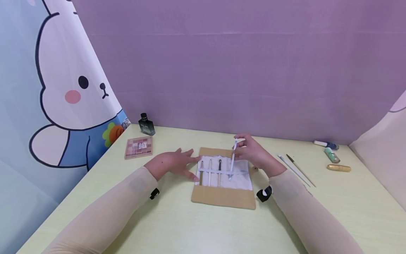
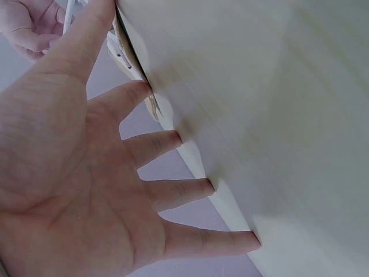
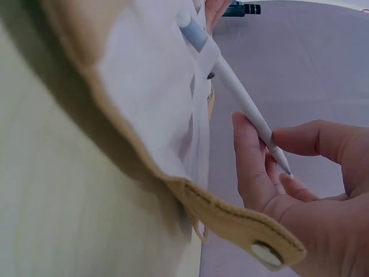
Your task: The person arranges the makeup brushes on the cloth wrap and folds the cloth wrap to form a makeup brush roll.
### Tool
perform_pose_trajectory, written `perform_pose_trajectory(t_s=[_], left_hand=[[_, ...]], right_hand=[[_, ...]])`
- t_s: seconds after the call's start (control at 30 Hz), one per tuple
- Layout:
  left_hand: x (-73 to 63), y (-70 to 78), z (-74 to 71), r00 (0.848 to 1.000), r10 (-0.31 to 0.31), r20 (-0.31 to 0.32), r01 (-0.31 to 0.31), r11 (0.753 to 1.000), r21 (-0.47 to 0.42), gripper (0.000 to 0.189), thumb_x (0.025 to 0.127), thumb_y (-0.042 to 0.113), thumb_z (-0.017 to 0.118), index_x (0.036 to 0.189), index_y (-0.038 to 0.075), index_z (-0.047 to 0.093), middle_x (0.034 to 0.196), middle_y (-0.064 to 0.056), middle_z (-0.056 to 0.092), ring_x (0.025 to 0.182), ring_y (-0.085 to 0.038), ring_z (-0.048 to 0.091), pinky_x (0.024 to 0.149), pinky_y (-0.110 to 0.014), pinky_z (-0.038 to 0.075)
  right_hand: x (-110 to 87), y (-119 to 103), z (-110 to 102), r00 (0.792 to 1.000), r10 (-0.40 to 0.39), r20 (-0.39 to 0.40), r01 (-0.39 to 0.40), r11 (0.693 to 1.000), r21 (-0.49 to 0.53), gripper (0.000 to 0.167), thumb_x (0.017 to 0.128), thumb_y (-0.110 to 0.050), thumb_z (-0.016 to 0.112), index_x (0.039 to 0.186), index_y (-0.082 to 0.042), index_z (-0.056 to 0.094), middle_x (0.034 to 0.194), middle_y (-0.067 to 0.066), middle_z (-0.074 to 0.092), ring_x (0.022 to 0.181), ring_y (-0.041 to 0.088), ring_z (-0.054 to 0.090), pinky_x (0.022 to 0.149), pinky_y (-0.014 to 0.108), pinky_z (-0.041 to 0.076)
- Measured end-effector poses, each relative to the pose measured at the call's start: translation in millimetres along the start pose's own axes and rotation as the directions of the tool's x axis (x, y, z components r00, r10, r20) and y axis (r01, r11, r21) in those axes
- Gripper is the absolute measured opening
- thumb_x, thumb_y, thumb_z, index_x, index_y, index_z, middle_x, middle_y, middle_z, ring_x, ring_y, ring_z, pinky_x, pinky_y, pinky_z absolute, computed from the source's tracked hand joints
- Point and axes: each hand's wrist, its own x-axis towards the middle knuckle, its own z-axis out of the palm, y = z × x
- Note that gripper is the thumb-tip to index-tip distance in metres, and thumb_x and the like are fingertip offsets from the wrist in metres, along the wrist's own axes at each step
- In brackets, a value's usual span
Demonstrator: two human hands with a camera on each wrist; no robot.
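A tan fabric roll case [image 1: 223, 198] lies unrolled on the table, its white lining crossed by an elastic band. Several slim tools, among them a dark-tipped brush [image 1: 219, 171], sit under the band. My right hand [image 1: 252, 151] pinches a slim white pen [image 3: 245, 101] between thumb and fingers near its pointed tip. The pen leans, with its blunt grey-blue end passed through the band at the case's right part. My left hand [image 1: 179, 164] spreads its fingers at the case's left edge, thumb and index finger touching it, other fingertips on the table.
Back left stand a dark perfume bottle [image 1: 146, 125] and a pink palette [image 1: 139, 147]. To the right lie a white stick [image 1: 293, 169], a dark-ended brush [image 1: 300, 170], a dark blue bottle [image 1: 331, 145], a green bottle [image 1: 331, 155] and a gold tube [image 1: 338, 168]. A purple curtain [image 1: 247, 70] hangs behind.
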Motion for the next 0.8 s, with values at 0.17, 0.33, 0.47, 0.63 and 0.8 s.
perform_pose_trajectory(t_s=[0.17,0.33,0.47,0.63,0.8], left_hand=[[0.2,-0.1,0.4,1.0,-0.001,-0.006,0.001,1.0,0.003,0.1,0.089,0.076,0.07,0.17,0.04,0.025,0.184,-0.006,0.008,0.167,-0.051,0.006,0.129,-0.078,0.018],[-0.2,0.0,0.8,1.0,0.0,-0.009,0.0,1.0,0.002,0.1,0.089,0.076,0.07,0.17,0.04,0.025,0.184,-0.006,0.008,0.167,-0.051,0.006,0.129,-0.078,0.018],[-0.8,0.4,0.4,1.0,0.0,-0.007,0.0,1.0,-0.005,0.099,0.089,0.075,0.07,0.17,0.039,0.025,0.184,-0.006,0.007,0.167,-0.051,0.006,0.129,-0.078,0.017],[-0.7,0.9,0.3,1.0,0.002,-0.004,-0.002,1.0,0.002,0.1,0.089,0.076,0.07,0.17,0.039,0.025,0.184,-0.007,0.007,0.167,-0.051,0.006,0.129,-0.078,0.018],[0.0,1.0,0.7,1.0,0.001,-0.004,-0.001,1.0,0.0,0.1,0.089,0.075,0.07,0.17,0.039,0.025,0.183,-0.007,0.007,0.167,-0.052,0.006,0.129,-0.078,0.018]], right_hand=[[0.8,0.8,2.0,0.998,0.049,0.043,-0.048,0.998,-0.04,0.061,0.102,0.006,0.06,0.156,0.001,0.034,0.118,0.017,0.055,0.09,0.021,0.073,0.087,0.036,0.068],[0.3,1.4,4.3,0.994,0.069,0.087,-0.063,0.996,-0.068,0.059,0.1,0.004,0.064,0.153,0.003,0.036,0.115,0.014,0.055,0.087,0.018,0.071,0.085,0.031,0.066],[-0.4,0.5,6.5,0.992,0.074,0.099,-0.066,0.994,-0.083,0.059,0.099,0.004,0.066,0.151,0.002,0.039,0.115,0.014,0.055,0.088,0.018,0.071,0.086,0.03,0.066],[-2.8,-0.1,8.5,0.99,0.09,0.104,-0.076,0.988,-0.132,0.059,0.097,0.004,0.068,0.15,0.002,0.041,0.117,0.015,0.056,0.09,0.019,0.07,0.086,0.031,0.066],[-7.2,0.1,11.2,0.99,0.09,0.111,-0.066,0.978,-0.2,0.061,0.095,0.001,0.071,0.149,0.002,0.043,0.112,0.012,0.057,0.088,0.018,0.067,0.081,0.028,0.064]])
